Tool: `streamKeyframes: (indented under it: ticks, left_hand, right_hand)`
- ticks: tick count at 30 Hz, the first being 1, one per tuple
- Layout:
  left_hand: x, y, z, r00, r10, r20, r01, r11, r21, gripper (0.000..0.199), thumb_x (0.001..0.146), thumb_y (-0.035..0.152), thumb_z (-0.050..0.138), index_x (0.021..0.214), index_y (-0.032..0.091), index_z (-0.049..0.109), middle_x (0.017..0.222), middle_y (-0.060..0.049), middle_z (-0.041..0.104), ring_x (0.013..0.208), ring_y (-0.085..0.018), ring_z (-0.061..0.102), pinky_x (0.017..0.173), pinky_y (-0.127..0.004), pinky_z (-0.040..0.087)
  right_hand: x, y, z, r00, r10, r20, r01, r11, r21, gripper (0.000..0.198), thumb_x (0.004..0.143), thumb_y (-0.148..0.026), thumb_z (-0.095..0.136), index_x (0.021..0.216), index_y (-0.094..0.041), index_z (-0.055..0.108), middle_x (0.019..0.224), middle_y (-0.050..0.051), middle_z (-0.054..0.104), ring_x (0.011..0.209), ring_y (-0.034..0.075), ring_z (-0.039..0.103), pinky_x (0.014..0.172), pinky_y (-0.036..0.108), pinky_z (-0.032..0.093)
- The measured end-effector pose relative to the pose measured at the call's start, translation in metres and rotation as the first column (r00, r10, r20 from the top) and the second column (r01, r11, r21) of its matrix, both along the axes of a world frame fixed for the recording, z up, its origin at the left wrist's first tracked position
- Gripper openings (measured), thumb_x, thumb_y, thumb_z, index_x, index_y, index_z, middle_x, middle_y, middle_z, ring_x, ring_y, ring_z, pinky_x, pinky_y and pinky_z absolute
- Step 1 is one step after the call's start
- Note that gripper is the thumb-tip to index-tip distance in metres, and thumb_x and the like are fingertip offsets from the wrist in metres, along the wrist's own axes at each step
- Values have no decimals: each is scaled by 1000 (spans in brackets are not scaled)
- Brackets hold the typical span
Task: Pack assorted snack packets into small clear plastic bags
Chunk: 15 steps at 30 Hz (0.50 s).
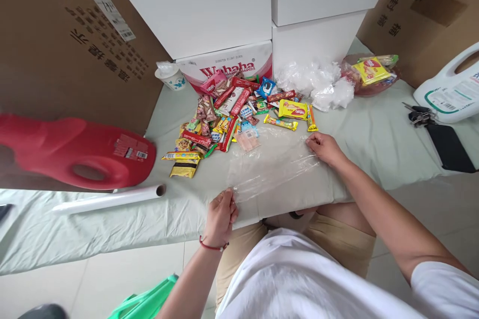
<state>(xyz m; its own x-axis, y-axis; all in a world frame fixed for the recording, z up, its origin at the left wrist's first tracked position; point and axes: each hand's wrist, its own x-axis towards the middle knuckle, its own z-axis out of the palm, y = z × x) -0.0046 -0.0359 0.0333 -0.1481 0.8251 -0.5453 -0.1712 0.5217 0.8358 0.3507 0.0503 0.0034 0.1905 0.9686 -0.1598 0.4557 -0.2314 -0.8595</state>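
In the head view, the person's left hand (223, 211) is pinching a clear plastic bag (275, 172) at one side, and the right hand (325, 148) is pinching it opposite; the bag is stretching over the pale green cloth (183, 214), just beside heaped wrapped snacks (227, 132).

The left hand (223, 207) is pinching, its thumb (226, 196) pressing against curled fingers (233, 215). The left forearm (190, 279) is slanting up and inward from the lower edge of the view. The right hand (325, 147) is also pinching, lying farther forward, well apart from the left. The right arm (385, 212) is stretching diagonally inward, its elbow bending slightly.
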Motion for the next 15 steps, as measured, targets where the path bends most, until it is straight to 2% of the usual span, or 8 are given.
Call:
streamKeyframes:
  ticks: [3, 5, 7, 8, 9, 10, 12, 15]
  left_hand:
    - [3, -6, -2, 1000, -22, -22, 22, 1000, -2, 52, 68, 63, 81, 67, 20, 52, 45, 11, 33, 37, -4, 29, 36, -17, 26]
    - [6, -5, -2, 998, -37, -46, 36, 999, -9, 52, 70, 65, 78, 66, 21, 51, 44, 11, 33, 36, -4, 30, 36, -17, 25]
    - [8, -4, -1, 996, -60, -69, 59, 998, -13, 51, 71, 64, 75, 66, 21, 50, 43, 11, 34, 35, -5, 32, 36, -17, 25]
    - [9, -3, -1, 995, -71, -76, 70, 997, -15, 49, 72, 63, 74, 65, 21, 50, 43, 11, 34, 35, -5, 33, 37, -17, 24]
    - [9, -3, -1, 994, -79, -81, 78, 997, -18, 49, 72, 62, 74, 65, 21, 50, 43, 11, 34, 35, -5, 34, 37, -17, 24]
    - [9, -2, -1, 993, -82, -81, 81, 996, -23, 48, 72, 61, 73, 64, 21, 49, 43, 11, 34, 35, -5, 34, 37, -17, 23]
    - [8, -2, 0, 994, -81, -70, 79, 996, -32, 47, 71, 60, 74, 62, 21, 49, 43, 11, 34, 35, -4, 33, 37, -17, 23]
    - [6, -5, 2, 994, -100, -36, 98, 994, -57, 48, 68, 60, 76, 61, 20, 50, 43, 11, 35, 35, -4, 33, 37, -17, 23]
  right_hand:
    - [1, 0, 13, 962, 43, 269, -60, 997, 57, 15, 89, -32, 59, 88, -19, 67, 80, 5, 69, 69, 18, 58, 69, 31, 46]
    - [-2, -5, 31, 907, -28, 419, -58, 980, 193, 17, 90, -29, 59, 95, -18, 70, 99, 11, 70, 85, 23, 63, 81, 36, 50]
    - [-8, -16, 54, 883, -40, 468, -145, 924, 353, 23, 94, -32, 58, 106, -18, 70, 113, 14, 68, 100, 27, 63, 90, 40, 52]
    - [-13, -25, 65, 884, 37, 467, -244, 887, 392, 26, 97, -35, 57, 112, -19, 70, 118, 14, 67, 106, 27, 63, 93, 40, 52]
    - [-19, -34, 74, 871, 169, 462, -370, 843, 390, 29, 99, -39, 57, 118, -21, 69, 122, 14, 66, 110, 27, 63, 95, 39, 52]
    - [-25, -44, 82, 825, 330, 459, -508, 789, 346, 32, 100, -41, 58, 124, -22, 68, 127, 12, 66, 112, 26, 64, 96, 38, 52]
    - [-34, -64, 90, 657, 600, 457, -723, 673, 156, 36, 100, -43, 59, 130, -24, 67, 130, 11, 66, 112, 25, 66, 94, 35, 53]
    - [-37, -88, 92, 408, 824, 392, -836, 510, -203, 30, 96, -37, 66, 122, -23, 74, 118, 10, 73, 99, 25, 71, 83, 32, 53]
